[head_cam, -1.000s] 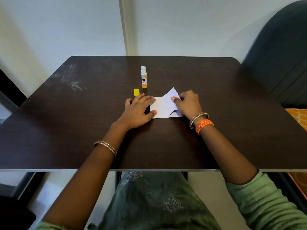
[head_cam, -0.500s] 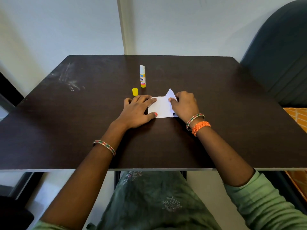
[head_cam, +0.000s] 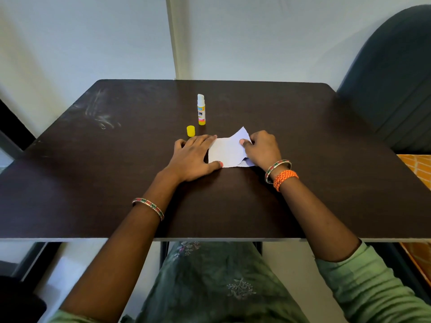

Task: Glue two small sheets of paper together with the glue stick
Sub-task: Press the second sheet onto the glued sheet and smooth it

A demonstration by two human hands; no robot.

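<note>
Two small white paper sheets [head_cam: 225, 152] lie stacked in the middle of the dark table [head_cam: 93, 183]. My left hand [head_cam: 191, 157] rests flat on the table with fingertips pressing the papers' left edge. My right hand [head_cam: 262, 148] pinches the top sheet's right side, whose far corner is lifted and curled. The lower sheet peeks out at the near right. An uncapped glue stick [head_cam: 201, 110] stands upright behind the papers. Its yellow cap [head_cam: 190, 131] stands apart, just beyond my left fingers.
A dark upholstered chair [head_cam: 391, 85] stands at the table's right far corner. An orange patterned cloth [head_cam: 415, 166] shows beyond the right edge. Pale scuff marks [head_cam: 102, 117] mark the far left of the tabletop. White walls rise behind.
The top sheet's right side was pressed lower half a second ago and its corner now stands up again. Both hands have stayed at the papers' edges.
</note>
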